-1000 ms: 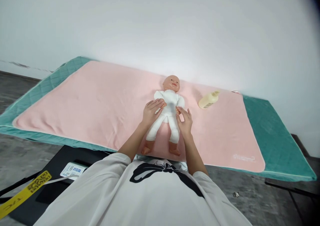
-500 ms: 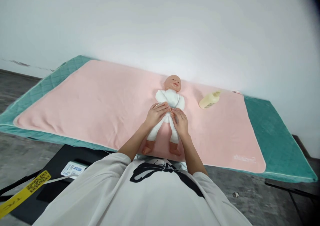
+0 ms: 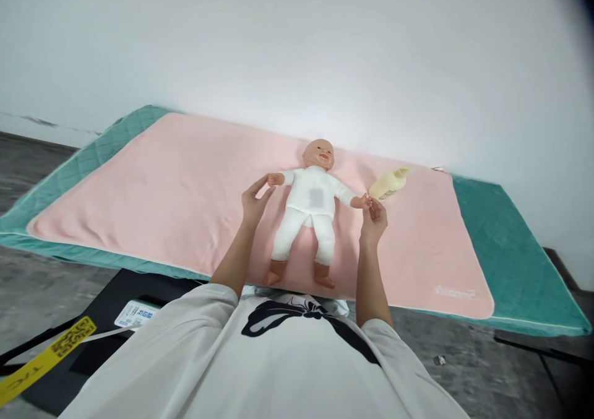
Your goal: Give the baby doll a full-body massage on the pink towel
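Observation:
A baby doll (image 3: 310, 190) in a white cloth body lies on its back on a pink mat (image 3: 208, 177), head toward the wall and bare feet toward me. Its arms are stretched out to both sides. My left hand (image 3: 256, 201) pinches the doll's hand (image 3: 275, 179) on the left side. With fingers closed, my right hand (image 3: 374, 221) grips the doll's other hand (image 3: 360, 202). Just beyond my right hand a pale yellow bottle (image 3: 388, 184) lies on its side. A grey square patch shows on the doll's belly.
The pink mat covers a green quilted pad (image 3: 515, 252) that sits against a white wall (image 3: 297, 54). Below left, a black surface (image 3: 106, 295) holds a white labelled item (image 3: 135, 313). A yellow tag (image 3: 46, 357) hangs in front of it.
Both my hands have moved apart from the doll's belly, carrying its hands outward. The doll's arms have gone from folded in to spread wide. The bottle stays where it was.

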A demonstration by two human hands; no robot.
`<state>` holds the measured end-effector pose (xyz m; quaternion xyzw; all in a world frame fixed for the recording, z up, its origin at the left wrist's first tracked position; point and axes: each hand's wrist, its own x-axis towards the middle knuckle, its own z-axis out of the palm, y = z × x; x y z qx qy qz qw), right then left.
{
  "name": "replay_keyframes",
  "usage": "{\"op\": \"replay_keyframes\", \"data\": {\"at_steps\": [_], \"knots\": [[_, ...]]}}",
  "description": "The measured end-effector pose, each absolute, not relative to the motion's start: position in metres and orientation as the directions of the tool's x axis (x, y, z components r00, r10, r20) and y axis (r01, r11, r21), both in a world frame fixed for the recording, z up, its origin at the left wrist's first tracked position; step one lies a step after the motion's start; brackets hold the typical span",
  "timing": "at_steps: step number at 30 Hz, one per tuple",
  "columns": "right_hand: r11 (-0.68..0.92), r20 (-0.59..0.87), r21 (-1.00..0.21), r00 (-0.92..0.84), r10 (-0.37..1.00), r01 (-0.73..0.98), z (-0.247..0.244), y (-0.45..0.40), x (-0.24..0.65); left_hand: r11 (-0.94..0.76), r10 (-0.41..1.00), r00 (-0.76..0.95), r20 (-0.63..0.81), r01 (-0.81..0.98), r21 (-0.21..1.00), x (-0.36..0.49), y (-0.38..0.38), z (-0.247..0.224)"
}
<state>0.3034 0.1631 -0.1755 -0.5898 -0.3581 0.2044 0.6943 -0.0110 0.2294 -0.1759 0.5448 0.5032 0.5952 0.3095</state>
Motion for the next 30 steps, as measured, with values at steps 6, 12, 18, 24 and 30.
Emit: {"op": "replay_keyframes", "data": {"at_steps": [6, 12, 18, 24, 30], "knots": [[0.03, 0.011, -0.999, 0.782, 0.623, -0.01, -0.208, 0.16, 0.336, -0.004, 0.912, -0.401, 0.09, 0.21, 0.978, -0.05, 0.237, -0.197], [-0.094, -0.06, -0.996, 0.785, 0.617, -0.002, -0.218, 0.156, 0.339, 0.219, 0.916, -0.397, -0.049, 0.394, 0.893, -0.064, 0.226, -0.195], [-0.182, -0.08, -0.982, 0.783, 0.616, 0.043, -0.209, 0.147, 0.342, 0.309, 0.921, -0.386, -0.061, 0.624, 0.718, -0.07, 0.228, -0.19], [-0.236, -0.056, -0.965, 0.791, 0.61, 0.114, -0.204, 0.139, 0.348, 0.314, 0.927, -0.369, -0.063, 0.678, 0.665, -0.07, 0.233, -0.19], [-0.24, 0.186, -0.857, 0.708, 0.681, 0.456, -0.21, 0.142, 0.35, 0.279, 0.923, -0.384, -0.011, 0.651, 0.706, -0.071, 0.237, -0.195]]}}
